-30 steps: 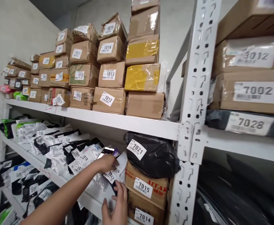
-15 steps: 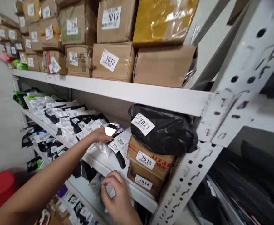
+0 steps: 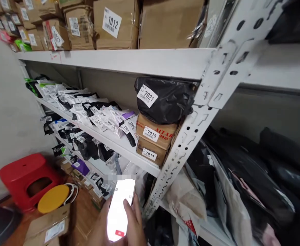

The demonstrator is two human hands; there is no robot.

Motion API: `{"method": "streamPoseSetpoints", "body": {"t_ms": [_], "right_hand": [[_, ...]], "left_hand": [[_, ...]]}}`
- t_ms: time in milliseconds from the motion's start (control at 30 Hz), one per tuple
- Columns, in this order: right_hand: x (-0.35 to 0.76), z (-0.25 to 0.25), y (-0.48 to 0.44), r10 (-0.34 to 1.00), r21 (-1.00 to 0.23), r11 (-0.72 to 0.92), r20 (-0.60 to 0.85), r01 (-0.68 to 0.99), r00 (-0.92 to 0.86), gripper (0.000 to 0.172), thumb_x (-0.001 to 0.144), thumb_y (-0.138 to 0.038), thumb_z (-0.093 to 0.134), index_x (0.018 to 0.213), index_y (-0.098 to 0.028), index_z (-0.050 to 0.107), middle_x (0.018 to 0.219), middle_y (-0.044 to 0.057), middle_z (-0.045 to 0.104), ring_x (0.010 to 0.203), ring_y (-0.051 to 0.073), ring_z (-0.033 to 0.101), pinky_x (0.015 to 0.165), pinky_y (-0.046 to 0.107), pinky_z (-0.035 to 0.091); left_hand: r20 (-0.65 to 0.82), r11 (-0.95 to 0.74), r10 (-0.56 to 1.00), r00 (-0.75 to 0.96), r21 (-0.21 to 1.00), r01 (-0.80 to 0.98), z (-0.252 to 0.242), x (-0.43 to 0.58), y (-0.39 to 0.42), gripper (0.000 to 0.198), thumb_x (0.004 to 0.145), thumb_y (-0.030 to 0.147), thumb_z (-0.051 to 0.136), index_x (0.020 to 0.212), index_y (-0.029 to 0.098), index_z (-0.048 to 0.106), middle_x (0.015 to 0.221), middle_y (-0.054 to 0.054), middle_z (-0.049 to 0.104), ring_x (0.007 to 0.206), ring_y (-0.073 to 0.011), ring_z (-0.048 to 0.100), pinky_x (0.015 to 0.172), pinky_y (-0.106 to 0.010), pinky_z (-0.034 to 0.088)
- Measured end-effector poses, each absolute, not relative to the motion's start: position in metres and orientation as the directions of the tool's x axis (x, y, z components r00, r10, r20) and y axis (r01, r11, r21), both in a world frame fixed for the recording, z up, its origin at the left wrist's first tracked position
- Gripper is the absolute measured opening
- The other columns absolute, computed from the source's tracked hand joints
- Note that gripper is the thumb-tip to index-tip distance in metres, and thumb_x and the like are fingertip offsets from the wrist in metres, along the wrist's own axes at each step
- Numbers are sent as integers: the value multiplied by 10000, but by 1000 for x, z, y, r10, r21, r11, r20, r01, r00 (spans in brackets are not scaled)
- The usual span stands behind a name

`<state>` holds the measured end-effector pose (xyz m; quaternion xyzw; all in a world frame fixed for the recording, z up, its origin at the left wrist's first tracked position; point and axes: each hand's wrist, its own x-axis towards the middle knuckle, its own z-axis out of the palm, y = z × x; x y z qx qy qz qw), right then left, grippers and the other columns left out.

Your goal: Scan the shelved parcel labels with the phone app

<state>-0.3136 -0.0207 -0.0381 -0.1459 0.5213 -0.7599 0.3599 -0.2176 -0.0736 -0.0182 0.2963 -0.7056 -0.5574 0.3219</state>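
A lit white phone (image 3: 120, 208) is held upright at the bottom edge of the view, in front of the lower shelves. My left hand (image 3: 102, 225) cups its left side. My right hand (image 3: 136, 223) wraps its right side, with the thumb lying on the screen's right edge. Both hands are cut off by the frame, so the fingers behind the phone are hidden. The nearest stock is labelled bags (image 3: 101, 182) on the lower shelf just beyond the phone.
A white steel rack (image 3: 180, 150) carries a black bag 7021 (image 3: 165, 99) on boxes 7015 (image 3: 152, 133) and 7014 (image 3: 148, 153), beside rows of labelled pouches (image 3: 88, 112). Cardboard boxes (image 3: 114, 24) fill the top shelf. A red stool (image 3: 27, 177), a yellow disc (image 3: 54, 198) and a carton (image 3: 50, 227) sit on the floor.
My left hand has pulled the phone back from the middle shelf down to the bottom of the view. The right hand has left the pouches. The view has tilted downward.
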Motion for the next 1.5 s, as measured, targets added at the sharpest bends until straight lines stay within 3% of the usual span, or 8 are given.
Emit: {"method": "streamPoseSetpoints", "body": {"t_ms": [67, 167, 300, 533, 667, 800, 1267, 1500], "right_hand": [[-317, -33, -6, -692, -844, -172, -264, 508, -672, 613, 671, -452, 725, 1214, -256, 521, 1067, 58, 728, 967, 292, 680, 776, 394, 557], [-316, -24, 17, -769, -818, -180, -228, 546, -597, 572, 644, -301, 688, 1186, -237, 519, 988, 39, 750, 838, 272, 698, 664, 355, 549], [-307, -30, 42, -781, -889, -183, -129, 420, -612, 590, 604, -216, 686, 1172, -214, 524, 1005, 38, 754, 864, 254, 687, 691, 331, 533], [-300, -41, 68, -678, -845, -129, -307, 520, -668, 503, 649, -497, 698, 1048, -212, 589, 851, 23, 763, 676, 236, 683, 572, 322, 502], [-300, -35, 81, -699, -840, -135, -295, 526, -651, 452, 622, -407, 691, 1014, -214, 571, 746, -10, 743, 605, 226, 660, 522, 311, 476], [-300, -35, 90, -702, -868, -139, -253, 476, -666, 492, 661, -364, 701, 1103, -220, 541, 883, 16, 753, 755, 243, 684, 614, 322, 503], [-312, -30, 97, -636, -861, -162, -282, 482, -718, 517, 609, -475, 740, 1032, -223, 581, 1007, 56, 746, 991, 296, 656, 867, 387, 498], [-316, -14, 102, -724, -859, -147, -244, 490, -645, 320, 636, -378, 576, 905, -230, 664, 728, -8, 736, 769, 231, 656, 729, 337, 490]], "left_hand": [[2, -56, -761, -649, 996, 68, -36, -223, -56, 775, 617, 331, 614, 1320, 224, 307, 1344, -110, 502, 1299, -356, 401, 1009, -466, 416], [-153, -447, -629, -762, 873, 194, -39, -217, -45, 799, 573, 323, 568, 1322, 232, 305, 1273, -87, 566, 1201, -347, 506, 890, -422, 490], [-284, -689, -360, -889, 723, 49, -21, -195, -25, 799, 696, 433, 563, 1429, 344, 259, 1336, -55, 529, 1055, -338, 600, 631, -368, 547], [-271, -699, -336, -902, 714, 45, -32, -192, 10, 814, 738, 465, 526, 1474, 302, 222, 1190, -77, 627, 823, -300, 654, 471, -336, 543], [-281, -689, -319, -905, 725, 18, -41, -191, 21, 847, 725, 484, 540, 1478, 320, 191, 1178, -69, 634, 773, -284, 661, 498, -350, 553], [-260, -654, -322, -910, 756, 15, -45, -191, 29, 850, 747, 492, 524, 1485, 340, 130, 1230, -76, 605, 853, -304, 660, 517, -345, 552], [-270, -669, -331, -904, 743, 22, -52, -206, 36, 865, 758, 470, 538, 1494, 311, 113, 1369, -111, 500, 867, -308, 655, 506, -334, 544], [-180, -727, -369, -912, 667, 162, -50, -207, 27, 735, 827, 335, 546, 1476, 339, 201, 1291, -71, 590, 909, -301, 655, 529, -308, 552]]}}
